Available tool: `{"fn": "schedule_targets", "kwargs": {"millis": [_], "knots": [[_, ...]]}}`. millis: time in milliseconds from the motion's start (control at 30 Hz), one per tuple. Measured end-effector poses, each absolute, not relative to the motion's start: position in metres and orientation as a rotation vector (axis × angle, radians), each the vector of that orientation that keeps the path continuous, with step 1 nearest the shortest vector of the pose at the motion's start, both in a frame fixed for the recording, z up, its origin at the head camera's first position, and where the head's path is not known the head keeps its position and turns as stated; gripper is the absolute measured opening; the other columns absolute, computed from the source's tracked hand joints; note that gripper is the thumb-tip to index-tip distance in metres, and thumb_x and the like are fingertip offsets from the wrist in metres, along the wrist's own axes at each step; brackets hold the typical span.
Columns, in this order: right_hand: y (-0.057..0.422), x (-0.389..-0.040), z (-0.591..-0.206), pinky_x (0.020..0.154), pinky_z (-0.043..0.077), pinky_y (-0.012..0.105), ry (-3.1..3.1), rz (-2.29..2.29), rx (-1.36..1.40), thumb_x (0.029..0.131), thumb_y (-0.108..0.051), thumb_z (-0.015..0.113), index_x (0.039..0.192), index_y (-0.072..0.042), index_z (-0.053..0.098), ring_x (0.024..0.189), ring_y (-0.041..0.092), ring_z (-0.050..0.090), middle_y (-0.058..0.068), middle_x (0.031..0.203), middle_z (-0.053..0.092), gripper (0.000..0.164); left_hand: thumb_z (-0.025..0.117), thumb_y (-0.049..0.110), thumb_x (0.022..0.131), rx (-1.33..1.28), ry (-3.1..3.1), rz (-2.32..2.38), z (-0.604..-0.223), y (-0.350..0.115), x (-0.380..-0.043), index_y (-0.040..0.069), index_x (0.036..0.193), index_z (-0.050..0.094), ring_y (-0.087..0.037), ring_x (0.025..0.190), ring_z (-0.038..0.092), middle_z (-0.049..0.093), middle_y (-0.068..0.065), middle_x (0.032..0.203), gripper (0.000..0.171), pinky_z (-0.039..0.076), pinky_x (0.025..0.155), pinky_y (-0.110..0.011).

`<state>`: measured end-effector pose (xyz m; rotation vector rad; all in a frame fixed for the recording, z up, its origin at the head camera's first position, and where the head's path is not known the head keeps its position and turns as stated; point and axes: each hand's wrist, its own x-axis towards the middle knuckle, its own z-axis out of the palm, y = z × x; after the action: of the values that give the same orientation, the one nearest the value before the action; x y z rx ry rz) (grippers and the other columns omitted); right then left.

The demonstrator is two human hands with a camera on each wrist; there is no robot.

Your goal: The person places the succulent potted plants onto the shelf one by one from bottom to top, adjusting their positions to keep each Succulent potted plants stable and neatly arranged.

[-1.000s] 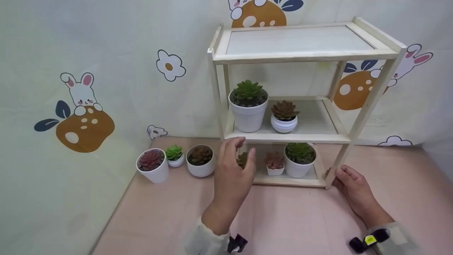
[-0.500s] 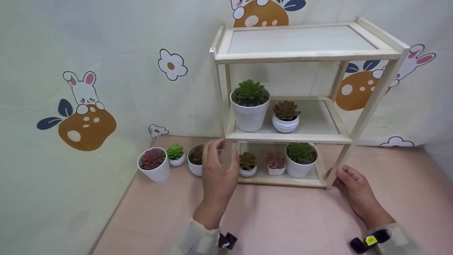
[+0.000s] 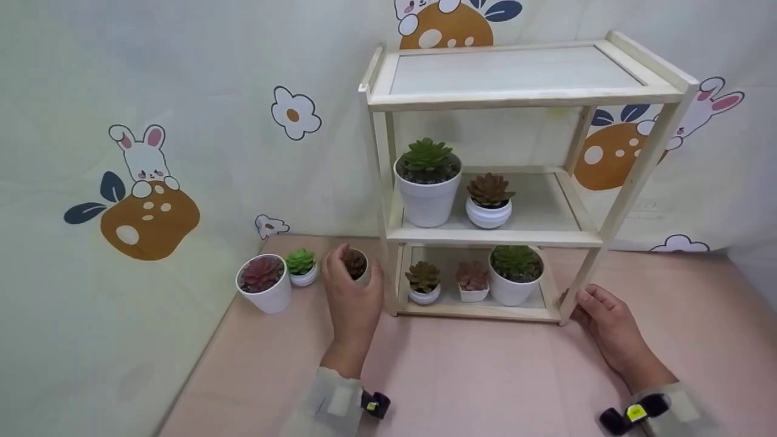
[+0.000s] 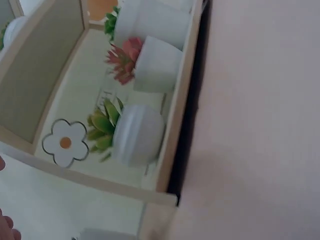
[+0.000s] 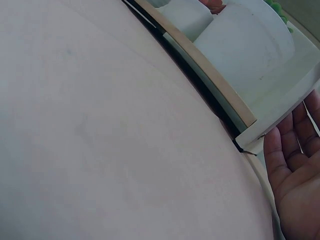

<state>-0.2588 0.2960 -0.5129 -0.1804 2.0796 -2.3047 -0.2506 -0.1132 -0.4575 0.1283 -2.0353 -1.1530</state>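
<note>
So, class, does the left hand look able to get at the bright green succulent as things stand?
Probably yes: the left hand, at the brown succulent, is close beside the bright green succulent, with nothing visible standing between them.

- The head view looks from high above the table (image 3: pixel 473 376), forward and down to its back edge; it is the farthest one and takes in the whole shelf (image 3: pixel 495 237).
- The left wrist view is low and near, turned on its side, facing the shelf's lower front left corner.
- The right wrist view, also low, near and tilted, shows the lower front right corner.
- All three share the shelf's bottom tier; both wrist views catch the small pink plant (image 4: pixel 129 52).
</note>
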Motion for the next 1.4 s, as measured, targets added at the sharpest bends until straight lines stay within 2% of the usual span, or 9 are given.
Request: {"fn": "schedule_targets", "kwargs": {"millis": [233,433,633,1100,1267,1400], "knots": [[0.296,-0.259,-0.513,0.087,0.05,0.024,2.059,-2.327,-0.171,0.101,-0.019,0.049,0.114,0.01,0.054,0.1,0.01,0.062,0.006,0.108,0.066,0.032,0.078,0.026,0.078,0.246,-2.076,-1.079,-0.476,-0.124,-0.262,0.006,0.135,0.04,-0.028,0.128,0.036,0.04,-0.015,0.137,0.071,0.033,0.107,-0.048],[0.296,-0.258,-0.512,0.088,0.05,0.024,2.06,-2.317,-0.179,0.101,-0.021,0.049,0.116,0.011,0.052,0.101,0.009,0.061,0.006,0.109,0.065,0.035,0.08,0.037,0.073,0.36,-2.138,-1.096,-0.49,-0.131,-0.268,0.005,0.14,0.034,-0.031,0.133,0.029,0.034,-0.016,0.144,0.088,0.027,0.108,-0.051],[0.294,-0.258,-0.513,0.088,0.05,0.024,2.013,-2.368,-0.214,0.101,-0.016,0.048,0.112,0.009,0.054,0.1,0.009,0.063,0.002,0.105,0.067,0.028,0.085,0.036,0.067,0.444,-2.133,-1.164,-0.501,-0.138,-0.273,0.002,0.144,0.028,-0.034,0.135,0.026,0.03,-0.019,0.146,0.102,0.022,0.109,-0.051],[0.295,-0.26,-0.514,0.086,0.051,0.025,2.059,-2.33,-0.146,0.1,-0.02,0.051,0.116,0.011,0.052,0.098,0.01,0.063,0.002,0.104,0.066,0.035,0.087,0.036,0.064,0.509,-2.129,-1.372,-0.511,-0.146,-0.277,0.003,0.145,0.026,-0.029,0.13,0.029,0.032,-0.017,0.143,0.107,0.025,0.11,-0.047],[0.296,-0.259,-0.514,0.087,0.05,0.025,2.068,-2.326,-0.145,0.101,-0.02,0.05,0.115,0.011,0.052,0.099,0.01,0.063,0.002,0.104,0.067,0.034,0.089,0.029,0.062,0.447,-2.125,-1.367,-0.516,-0.15,-0.279,0.003,0.143,0.031,-0.029,0.13,0.031,0.037,-0.016,0.14,0.103,0.024,0.111,-0.045],[0.295,-0.259,-0.514,0.086,0.051,0.025,2.07,-2.336,-0.146,0.101,-0.019,0.05,0.114,0.009,0.054,0.098,0.01,0.063,0.002,0.104,0.067,0.032,0.09,0.023,0.06,0.425,-2.122,-1.388,-0.518,-0.151,-0.279,0.003,0.144,0.029,-0.028,0.131,0.031,0.036,-0.016,0.141,0.106,0.022,0.112,-0.044]]}}
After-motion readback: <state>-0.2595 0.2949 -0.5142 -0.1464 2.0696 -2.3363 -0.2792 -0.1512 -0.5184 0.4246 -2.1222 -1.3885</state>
